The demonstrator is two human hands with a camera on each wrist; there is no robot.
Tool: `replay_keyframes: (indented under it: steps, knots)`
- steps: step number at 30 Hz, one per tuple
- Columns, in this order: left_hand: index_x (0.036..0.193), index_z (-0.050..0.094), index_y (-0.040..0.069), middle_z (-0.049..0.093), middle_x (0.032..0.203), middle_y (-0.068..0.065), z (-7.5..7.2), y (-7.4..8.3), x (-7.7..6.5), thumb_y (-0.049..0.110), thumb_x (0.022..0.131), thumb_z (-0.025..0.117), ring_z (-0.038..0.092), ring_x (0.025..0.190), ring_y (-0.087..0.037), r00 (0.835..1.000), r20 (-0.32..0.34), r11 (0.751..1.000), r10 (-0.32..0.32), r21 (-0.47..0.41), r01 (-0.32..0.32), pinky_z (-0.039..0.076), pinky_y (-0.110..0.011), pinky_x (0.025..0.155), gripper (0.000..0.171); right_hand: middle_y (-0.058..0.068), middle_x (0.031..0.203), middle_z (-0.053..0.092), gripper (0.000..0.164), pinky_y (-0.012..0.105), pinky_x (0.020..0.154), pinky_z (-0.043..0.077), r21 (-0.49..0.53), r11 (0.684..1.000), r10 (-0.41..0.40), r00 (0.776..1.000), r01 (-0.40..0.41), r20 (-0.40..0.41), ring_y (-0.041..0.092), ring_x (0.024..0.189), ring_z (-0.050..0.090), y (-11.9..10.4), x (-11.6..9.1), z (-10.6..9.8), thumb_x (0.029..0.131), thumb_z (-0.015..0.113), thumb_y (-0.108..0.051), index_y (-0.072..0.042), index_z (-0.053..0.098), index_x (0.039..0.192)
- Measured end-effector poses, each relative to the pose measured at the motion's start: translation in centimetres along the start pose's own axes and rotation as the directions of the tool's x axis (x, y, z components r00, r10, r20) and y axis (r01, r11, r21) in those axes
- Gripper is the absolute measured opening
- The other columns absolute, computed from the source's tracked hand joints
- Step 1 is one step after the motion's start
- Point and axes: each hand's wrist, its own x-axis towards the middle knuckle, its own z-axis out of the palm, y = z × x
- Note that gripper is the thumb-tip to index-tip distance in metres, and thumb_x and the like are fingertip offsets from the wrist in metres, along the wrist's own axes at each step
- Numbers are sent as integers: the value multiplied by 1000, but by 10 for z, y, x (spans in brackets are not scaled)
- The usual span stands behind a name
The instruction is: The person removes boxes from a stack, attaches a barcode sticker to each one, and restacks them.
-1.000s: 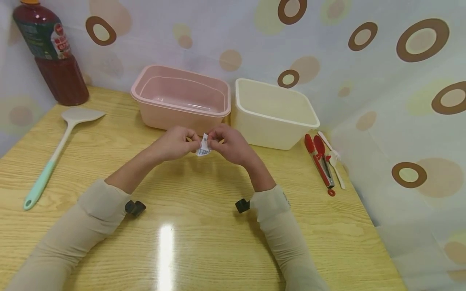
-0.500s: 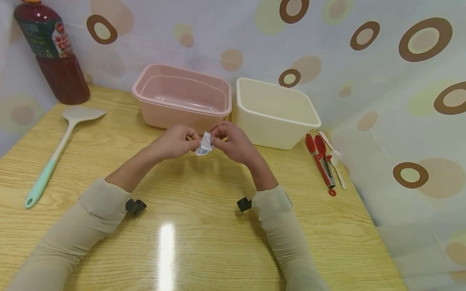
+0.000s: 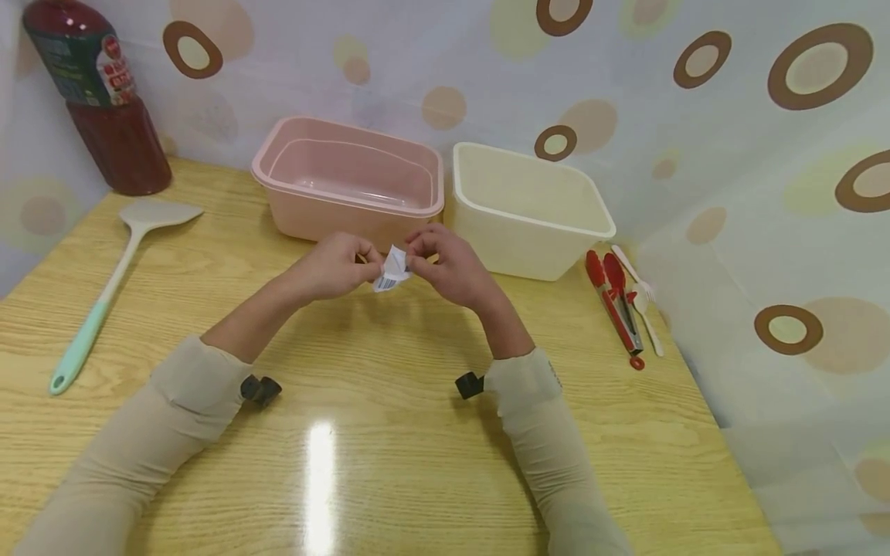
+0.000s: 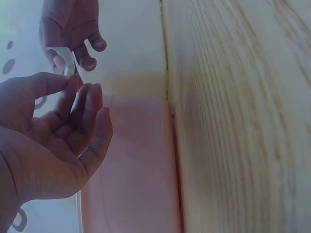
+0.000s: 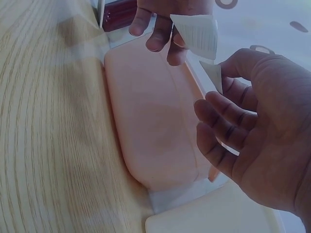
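Note:
A small white paper label (image 3: 394, 266) with a barcode hangs between the two hands, above the table in front of the boxes. My left hand (image 3: 338, 266) pinches its left side between thumb and index finger. Opposite, my right hand (image 3: 452, 266) pinches the other side near the upper corner. The right wrist view shows the label (image 5: 198, 38) bent, with a narrow white flap (image 5: 213, 76) at the right thumb. In the left wrist view, the left hand's remaining fingers (image 4: 99, 131) curl loosely below the pinch.
Behind the hands stand a pink plastic box (image 3: 334, 208) and a cream box (image 3: 528, 247), side by side. A spatula (image 3: 107, 289) and a bottle of red liquid (image 3: 118, 147) are at left. Red-tipped tongs (image 3: 615, 309) and a pale fork (image 3: 629, 270) lie at right.
The right hand has shifted slightly right and up, and more of the label shows between the hands. The left hand keeps its pinch in nearly the same place.

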Motion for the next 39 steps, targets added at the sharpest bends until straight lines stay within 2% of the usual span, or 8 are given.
replay_keyframes:
  steps: [12, 21, 29, 34, 39]
  knots:
    - [98, 73, 4, 70, 95, -10, 1, 3, 0, 14, 96, 59, 47, 61, -12, 999, -31, 1000, -8, -15, 7, 36, -24, 53, 17, 10, 132, 59, 14, 41, 91, 53, 7, 1000, 3, 1000, -3, -31, 25, 126, 54, 3, -1, -5, 99, 60, -13, -3, 68, 91]
    - [97, 73, 4, 69, 96, -11, 0, 5, 1, 13, 96, 59, 47, 64, -13, 999, -42, 1000, -12, -13, 12, 36, -24, 54, 16, 11, 131, 59, 17, 38, 88, 49, 32, 999, 2, 999, 0, -49, 26, 123, 55, 4, 0, -6, 99, 58, -11, 2, 68, 92]
    - [96, 74, 4, 70, 95, -11, -1, 4, 0, 13, 93, 59, 51, 70, -15, 998, -66, 1000, -8, 10, 9, 39, -26, 58, 17, 11, 133, 59, 18, 35, 87, 47, 61, 998, 26, 997, -22, -73, 26, 124, 55, 6, 0, -7, 99, 58, -13, 1, 67, 92]
    - [97, 74, 4, 70, 94, -11, -1, 1, 1, 15, 93, 59, 49, 67, -14, 997, -75, 1000, -11, 16, 12, 37, -25, 55, 19, 12, 133, 59, 19, 35, 86, 47, 63, 998, 24, 996, -19, -85, 25, 130, 53, 9, 1, -8, 99, 58, -12, 3, 65, 90]
    - [97, 74, 4, 69, 96, -10, -2, -1, 0, 14, 93, 58, 47, 64, -14, 997, -79, 1000, -20, 12, 21, 35, -25, 53, 19, 13, 134, 58, 18, 30, 79, 48, 111, 993, 37, 995, -26, -96, 25, 124, 55, 10, -1, -9, 100, 57, -11, 2, 63, 89]
